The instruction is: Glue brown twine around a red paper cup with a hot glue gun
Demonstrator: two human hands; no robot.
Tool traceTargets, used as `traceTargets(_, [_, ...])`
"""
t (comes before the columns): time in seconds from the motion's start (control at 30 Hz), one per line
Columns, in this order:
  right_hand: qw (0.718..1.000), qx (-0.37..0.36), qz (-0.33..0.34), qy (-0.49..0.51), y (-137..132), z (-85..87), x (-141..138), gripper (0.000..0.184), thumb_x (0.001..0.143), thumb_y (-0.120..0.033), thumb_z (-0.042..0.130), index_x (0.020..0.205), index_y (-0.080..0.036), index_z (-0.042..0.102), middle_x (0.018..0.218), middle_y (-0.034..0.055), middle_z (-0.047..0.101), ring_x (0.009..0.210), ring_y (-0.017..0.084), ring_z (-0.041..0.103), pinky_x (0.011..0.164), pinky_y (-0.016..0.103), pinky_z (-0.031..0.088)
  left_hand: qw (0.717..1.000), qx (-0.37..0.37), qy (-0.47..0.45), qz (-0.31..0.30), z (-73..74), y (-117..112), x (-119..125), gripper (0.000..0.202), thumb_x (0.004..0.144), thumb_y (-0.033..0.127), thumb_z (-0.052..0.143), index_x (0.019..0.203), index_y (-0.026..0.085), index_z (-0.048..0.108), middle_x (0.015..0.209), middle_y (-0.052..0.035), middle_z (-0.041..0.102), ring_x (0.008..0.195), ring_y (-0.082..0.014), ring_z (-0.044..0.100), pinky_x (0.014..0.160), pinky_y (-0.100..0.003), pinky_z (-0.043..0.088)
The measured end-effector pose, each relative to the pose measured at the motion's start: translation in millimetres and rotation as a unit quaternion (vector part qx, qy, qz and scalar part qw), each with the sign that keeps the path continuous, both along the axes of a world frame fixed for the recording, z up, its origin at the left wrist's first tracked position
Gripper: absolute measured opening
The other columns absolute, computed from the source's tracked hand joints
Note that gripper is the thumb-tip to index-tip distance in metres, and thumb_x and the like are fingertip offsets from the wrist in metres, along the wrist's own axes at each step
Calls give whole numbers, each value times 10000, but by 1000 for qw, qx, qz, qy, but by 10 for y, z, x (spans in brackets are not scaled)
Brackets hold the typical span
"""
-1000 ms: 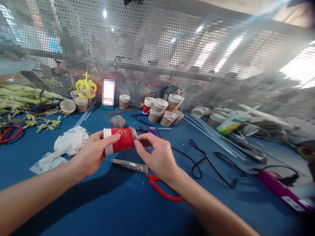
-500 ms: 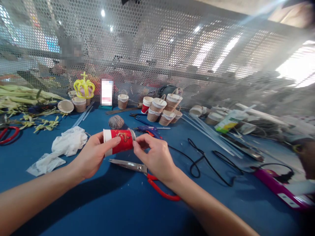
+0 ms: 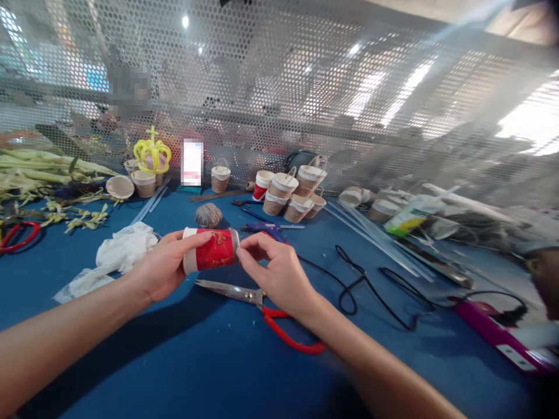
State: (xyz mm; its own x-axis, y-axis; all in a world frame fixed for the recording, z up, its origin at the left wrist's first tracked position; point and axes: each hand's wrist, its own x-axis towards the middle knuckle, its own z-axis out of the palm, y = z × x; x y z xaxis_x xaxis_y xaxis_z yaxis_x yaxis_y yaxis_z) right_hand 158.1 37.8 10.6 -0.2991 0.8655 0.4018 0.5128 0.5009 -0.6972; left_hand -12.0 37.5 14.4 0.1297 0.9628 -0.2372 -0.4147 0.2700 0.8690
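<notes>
A red paper cup (image 3: pixel 212 249) with a white rim lies on its side, held above the blue table (image 3: pixel 209 361). My left hand (image 3: pixel 162 269) wraps its rim end, thumb along the top. My right hand (image 3: pixel 275 272) pinches the cup's base end with thumb and forefinger. Just below the hands, red-handled scissors (image 3: pixel 262 308) lie on the table with their blades pointing left.
A blue glue gun (image 3: pixel 268 228), a ball of twine (image 3: pixel 208 215) and crumpled white plastic (image 3: pixel 120 251) lie near the hands. Several brown-wrapped cups (image 3: pixel 290 195) and a yellow crown (image 3: pixel 152 152) stand along a perforated metal screen (image 3: pixel 279 93). Black cable (image 3: pixel 371 288) and clear sticks (image 3: pixel 375 238) lie at right.
The cup has tilted slightly, its rim end dipping a little lower in my left hand. Both hands keep their hold in nearly the same place.
</notes>
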Motion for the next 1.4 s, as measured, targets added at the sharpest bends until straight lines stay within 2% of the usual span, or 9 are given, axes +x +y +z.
traceTargets(0.2, [968,-199,71,133,32,85,47,171,782,-317,501,695,-172,521,622,-4,566,567,99,537,510,217,427,995,96,36,-20,-78,0,-29,148,674,255,676,742,125,694,705,-56,713,612,-139,614,630,-228,472])
traceTargets(0.27, [958,-228,73,155,39,106,69,161,769,-300,518,676,-169,514,604,-11,556,551,89,521,506,211,417,988,129,75,-45,-68,-7,-50,153,648,241,701,757,134,702,738,-62,718,642,-148,620,653,-231,468])
traceTargets(0.37, [963,-220,83,134,21,139,77,134,754,-255,534,654,-173,495,588,-28,534,534,79,484,513,209,400,987,93,81,-98,-11,3,-95,174,616,220,720,762,126,705,748,-77,719,635,-155,627,638,-229,468])
traceTargets(0.5, [983,-136,114,40,-43,186,68,97,745,-192,551,658,-178,509,640,-35,530,587,80,464,582,212,397,986,23,4,-166,40,36,-135,235,660,272,668,810,95,704,749,-105,717,629,-167,637,628,-243,481])
traceTargets(0.6, [987,-115,114,3,-60,177,99,95,767,-218,539,679,-181,534,670,-28,558,617,91,489,610,218,410,985,23,26,-170,10,35,-120,182,660,234,670,785,106,704,730,-91,718,618,-163,637,620,-243,482])
traceTargets(0.8, [992,-124,24,28,13,11,187,189,829,-251,441,874,-164,602,863,44,650,794,156,582,705,279,450,981,83,119,-129,-103,-18,-54,99,612,211,711,688,149,698,691,-41,719,605,-142,624,623,-232,476])
traceTargets(1.0, [968,-212,70,115,12,-102,158,271,849,-310,433,984,-167,620,1037,62,649,983,175,570,883,338,412,953,103,192,-210,-199,-30,-51,240,641,305,692,806,132,681,793,-37,714,692,-153,612,686,-251,455])
traceTargets(1.3, [889,-273,216,296,-94,1,102,250,835,-248,473,1053,-221,594,1120,35,593,987,150,561,879,327,428,933,121,189,-280,-217,-104,-9,194,687,313,648,737,126,667,681,-4,673,611,-119,560,605,-211,412])
traceTargets(1.4, [906,-251,173,293,-71,23,105,201,823,-237,480,969,-190,609,1033,43,612,873,141,596,774,306,473,931,120,187,-290,-234,-125,8,199,691,318,647,750,130,672,688,-5,679,618,-121,565,612,-213,416])
